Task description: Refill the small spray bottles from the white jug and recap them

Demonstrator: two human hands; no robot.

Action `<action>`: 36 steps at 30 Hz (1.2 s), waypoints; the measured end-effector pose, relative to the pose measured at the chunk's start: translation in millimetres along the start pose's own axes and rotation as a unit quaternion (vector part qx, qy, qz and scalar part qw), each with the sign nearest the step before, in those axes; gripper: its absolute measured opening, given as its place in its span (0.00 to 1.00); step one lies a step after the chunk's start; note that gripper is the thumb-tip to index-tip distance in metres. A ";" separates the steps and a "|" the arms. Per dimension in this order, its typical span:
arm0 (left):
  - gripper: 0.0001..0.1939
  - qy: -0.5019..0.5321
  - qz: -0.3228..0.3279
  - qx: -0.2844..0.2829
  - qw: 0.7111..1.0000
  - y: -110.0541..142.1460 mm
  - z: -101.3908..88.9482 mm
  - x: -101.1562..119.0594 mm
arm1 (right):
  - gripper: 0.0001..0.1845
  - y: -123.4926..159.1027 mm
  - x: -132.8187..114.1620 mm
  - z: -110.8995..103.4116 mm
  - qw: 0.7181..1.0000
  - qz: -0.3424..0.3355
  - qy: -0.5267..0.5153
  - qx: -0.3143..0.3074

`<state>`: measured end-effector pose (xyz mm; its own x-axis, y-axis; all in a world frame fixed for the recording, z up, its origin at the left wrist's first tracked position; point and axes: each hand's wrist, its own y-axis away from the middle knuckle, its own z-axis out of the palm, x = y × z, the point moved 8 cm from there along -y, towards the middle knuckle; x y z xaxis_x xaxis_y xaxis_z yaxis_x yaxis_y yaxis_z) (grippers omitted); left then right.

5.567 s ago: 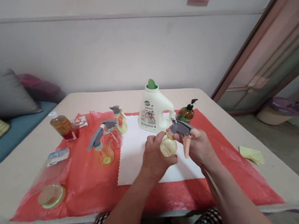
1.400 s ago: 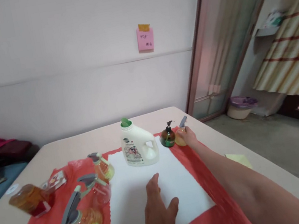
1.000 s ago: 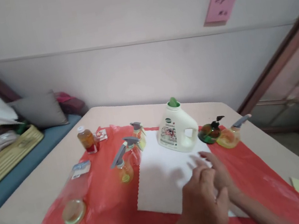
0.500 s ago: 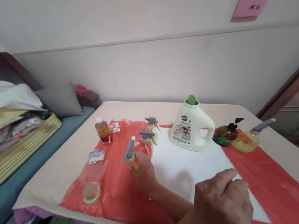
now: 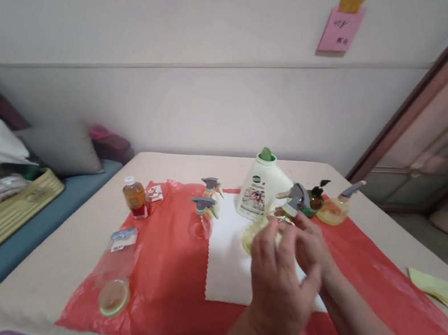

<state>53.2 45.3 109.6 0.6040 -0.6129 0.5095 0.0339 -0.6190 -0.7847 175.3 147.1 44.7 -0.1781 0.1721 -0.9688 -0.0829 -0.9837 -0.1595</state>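
My right hand (image 5: pixel 312 244) is closed round the neck of a clear spray bottle with pale yellow contents (image 5: pixel 248 237), just below its grey trigger head (image 5: pixel 297 197). The bottle is tipped on its side over a white sheet (image 5: pixel 225 271), head pointing right. In front of it, my left hand (image 5: pixel 275 277) curls its fingers over the bottle's body and hides much of it. Right behind stands a cream jug (image 5: pixel 251 200) with a green part in its mouth. A dark green pump bottle (image 5: pixel 315 202) and a yellow spray bottle (image 5: pixel 332 212) lie to the right.
Two spray bottles, one front (image 5: pixel 202 223) and one behind (image 5: pixel 211 193), stand left of the jug. Farther left are an amber bottle (image 5: pixel 134 197), a small packet (image 5: pixel 124 239) and a round lidded dish (image 5: pixel 114 297) on red plastic (image 5: pixel 168 269). Yellow paper slips (image 5: pixel 435 287) lie right.
My right hand has brought the spray bottle from the left over to the white sheet and tipped it sideways. My left hand has moved left onto it. The view has turned right.
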 end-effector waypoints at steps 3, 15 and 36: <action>0.51 -0.069 -0.051 -0.054 0.995 -0.6 22.2 -26.1 | 0.22 3.7 -6.0 -12.9 0.997 0.024 -0.067 0.009; 0.35 -0.155 -0.046 -0.197 0.967 13.8 70.7 -48.9 | 0.16 5.6 -11.3 -53.7 0.996 -0.012 -0.040 0.079; 0.31 0.299 -0.426 -0.297 0.800 22.6 52.4 -98.8 | 0.18 5.3 -67.4 -181.4 0.940 -0.170 -0.010 0.296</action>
<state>36.0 117.6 23.1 0.0677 0.1413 0.9876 -0.2616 -0.9528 0.1543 364.8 120.9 74.7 -0.0605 0.4789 -0.8758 -0.6692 -0.6705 -0.3204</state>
